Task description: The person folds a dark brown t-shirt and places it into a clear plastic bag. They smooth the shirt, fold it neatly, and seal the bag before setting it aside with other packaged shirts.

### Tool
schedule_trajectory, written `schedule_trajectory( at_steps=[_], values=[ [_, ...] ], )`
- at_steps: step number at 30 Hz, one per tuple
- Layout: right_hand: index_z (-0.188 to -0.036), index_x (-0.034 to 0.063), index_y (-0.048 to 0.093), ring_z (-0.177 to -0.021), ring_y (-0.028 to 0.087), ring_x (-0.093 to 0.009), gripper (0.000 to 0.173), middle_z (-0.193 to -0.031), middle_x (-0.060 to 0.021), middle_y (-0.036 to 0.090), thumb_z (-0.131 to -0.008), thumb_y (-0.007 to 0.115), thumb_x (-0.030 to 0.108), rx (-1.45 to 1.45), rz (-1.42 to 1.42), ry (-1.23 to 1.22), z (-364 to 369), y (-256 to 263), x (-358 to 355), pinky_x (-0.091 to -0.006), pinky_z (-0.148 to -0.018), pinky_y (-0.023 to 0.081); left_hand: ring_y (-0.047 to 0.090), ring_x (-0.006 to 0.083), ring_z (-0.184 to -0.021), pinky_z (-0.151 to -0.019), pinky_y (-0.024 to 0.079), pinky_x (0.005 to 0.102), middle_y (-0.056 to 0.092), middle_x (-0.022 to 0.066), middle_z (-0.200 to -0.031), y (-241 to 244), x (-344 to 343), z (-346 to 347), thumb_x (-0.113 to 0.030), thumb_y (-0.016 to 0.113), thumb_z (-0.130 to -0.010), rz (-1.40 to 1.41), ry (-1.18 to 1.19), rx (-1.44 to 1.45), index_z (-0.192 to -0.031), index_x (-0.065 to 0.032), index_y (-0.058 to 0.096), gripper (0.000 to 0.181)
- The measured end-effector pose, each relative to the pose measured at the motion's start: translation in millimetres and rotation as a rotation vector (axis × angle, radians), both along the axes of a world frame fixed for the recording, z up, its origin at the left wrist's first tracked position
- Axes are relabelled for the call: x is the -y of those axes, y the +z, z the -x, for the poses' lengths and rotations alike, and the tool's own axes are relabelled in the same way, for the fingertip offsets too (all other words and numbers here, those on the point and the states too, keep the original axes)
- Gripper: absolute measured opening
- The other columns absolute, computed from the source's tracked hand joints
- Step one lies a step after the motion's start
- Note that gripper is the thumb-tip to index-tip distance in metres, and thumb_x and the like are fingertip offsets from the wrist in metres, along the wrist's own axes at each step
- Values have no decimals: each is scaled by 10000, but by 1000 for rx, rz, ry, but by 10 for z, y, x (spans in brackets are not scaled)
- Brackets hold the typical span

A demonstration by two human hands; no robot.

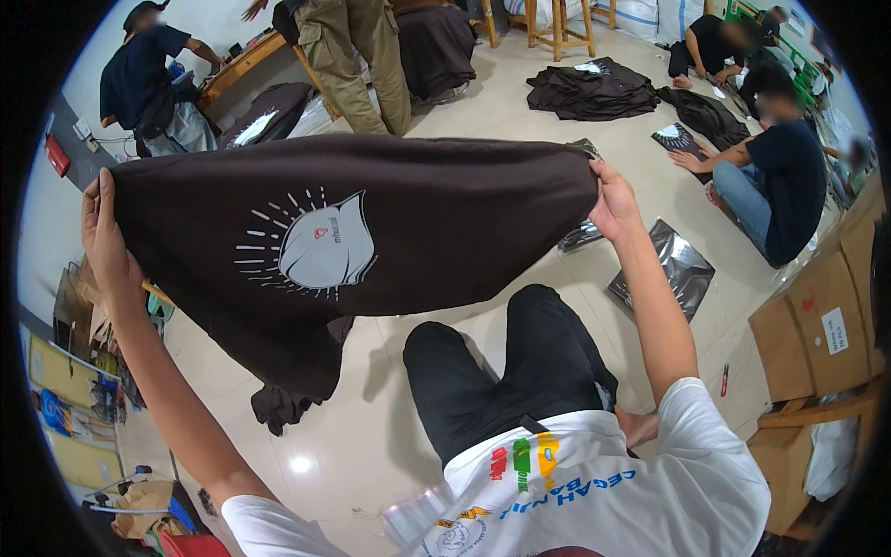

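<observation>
A dark brown fabric garment with a pale printed emblem [445, 230] is stretched sideways between my raised hands, above the tiled floor. My left hand [108, 237] pinches its upper corner at the far left. At the other end, my right hand [612, 202] grips the opposite edge between thumb and fingers. The cloth's lower left part hangs down in folds and ends in a bunched portion near the floor. Below the cloth are my knees in black trousers.
A plastic-wrapped dark package [665, 271] lies right of my knees, near a red cutter-like tool [725, 380]. Cardboard boxes [821, 334] stand at the right. A dark garment pile [592, 94] is farther off. Clear plastic bags [418, 515] lie beside me. Several people sit or stand around.
</observation>
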State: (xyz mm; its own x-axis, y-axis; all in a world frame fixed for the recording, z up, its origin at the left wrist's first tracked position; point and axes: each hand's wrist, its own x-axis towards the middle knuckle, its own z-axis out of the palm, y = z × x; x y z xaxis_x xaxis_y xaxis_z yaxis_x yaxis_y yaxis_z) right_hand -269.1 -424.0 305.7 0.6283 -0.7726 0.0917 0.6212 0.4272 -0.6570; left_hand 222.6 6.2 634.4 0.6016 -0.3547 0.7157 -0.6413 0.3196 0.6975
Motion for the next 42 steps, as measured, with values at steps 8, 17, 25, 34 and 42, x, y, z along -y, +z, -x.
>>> schedule_trajectory(
  at_steps=[8, 17, 25, 34, 42],
  values=[
    [-1471, 12, 588, -1159, 715, -239, 504, -1282, -136, 719, -1037, 717, 233, -289, 193, 165, 239, 609, -344, -390, -1035, 586, 644, 75, -966, -904, 523, 255, 714, -22, -1029, -147, 66, -353, -271, 704, -1078, -59, 43, -96, -1104, -114, 726, 161],
    [-1462, 24, 559, -1156, 713, -199, 465, -1314, -121, 707, -1044, 714, 154, -300, 152, -49, 286, 476, -196, -373, -1014, 590, 646, 87, -1008, -934, 514, 267, 705, -15, -1078, -250, 2, -312, -272, 692, -1085, -55, 74, -68, -1136, -97, 711, 183],
    [-1491, 30, 544, -1251, 662, -197, 477, -1344, -112, 688, -1051, 704, 125, -124, 317, -26, 472, 601, -121, -363, -1118, 508, 640, 102, -1108, -1022, 482, 265, 693, -4, -1159, -405, -115, -571, -267, 672, -1098, -40, 49, -69, -1183, -88, 700, 201],
    [-1401, 43, 676, -1005, 660, -82, 415, -1117, -1, 733, -1030, 758, 212, -457, 699, -112, 677, 804, 187, -244, -901, 520, 649, 205, -1241, -1094, 504, 389, 683, 90, -1290, -697, -382, -1023, -321, 592, -1132, -63, -109, -190, -1278, -76, 627, 287],
    [-1253, 68, 750, -992, 641, -74, 270, -1064, 19, 741, -1033, 760, 224, -647, 870, -602, 953, 1069, 598, -244, -877, 493, 635, 88, -1073, -963, 509, 279, 686, -15, -1142, -1060, 81, -413, -311, 611, -1127, 5, -143, -208, -1184, -105, 685, 226]
  ],
)
